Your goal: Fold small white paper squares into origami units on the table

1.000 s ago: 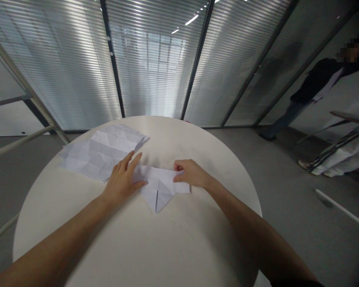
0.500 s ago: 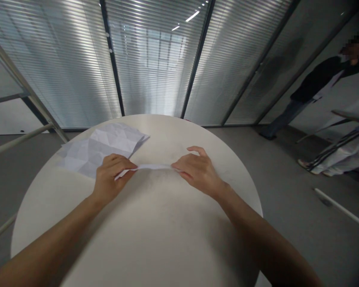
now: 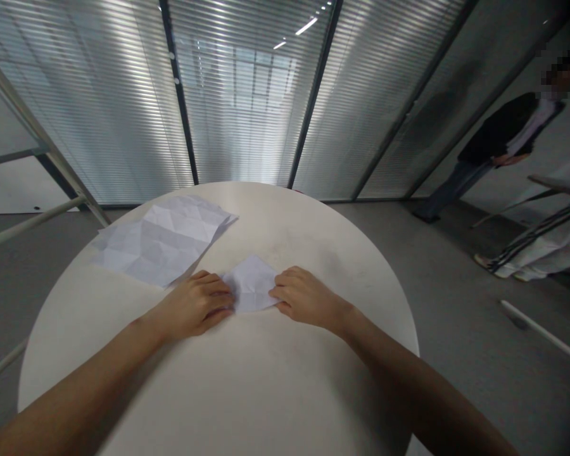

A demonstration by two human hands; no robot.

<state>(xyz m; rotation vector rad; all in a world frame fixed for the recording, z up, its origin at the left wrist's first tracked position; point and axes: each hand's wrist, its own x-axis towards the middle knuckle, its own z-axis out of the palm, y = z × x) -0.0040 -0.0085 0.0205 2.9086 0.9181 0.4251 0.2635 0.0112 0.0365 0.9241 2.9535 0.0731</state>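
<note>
A small folded white paper point(image 3: 253, 286) lies on the round white table point(image 3: 247, 392), its pointed top facing away from me. My left hand point(image 3: 197, 305) has its fingers on the paper's left corner, partly covering it. At the right corner, my right hand point(image 3: 306, 296) grips the edge with its fingers drawn together. Beyond my left hand, a larger creased white sheet point(image 3: 164, 237) is spread near the table's far left edge.
Glass panels with blinds point(image 3: 247, 114) stand behind the table. A white metal frame point(image 3: 57, 164) is at the left. On the right are a standing person in a dark jacket point(image 3: 498, 126) and another person's striped trousers point(image 3: 546, 244).
The small paper has gone from edge-on between my hands to flat on the table, its face showing. Both hands have come lower and my right fingers have drawn in.
</note>
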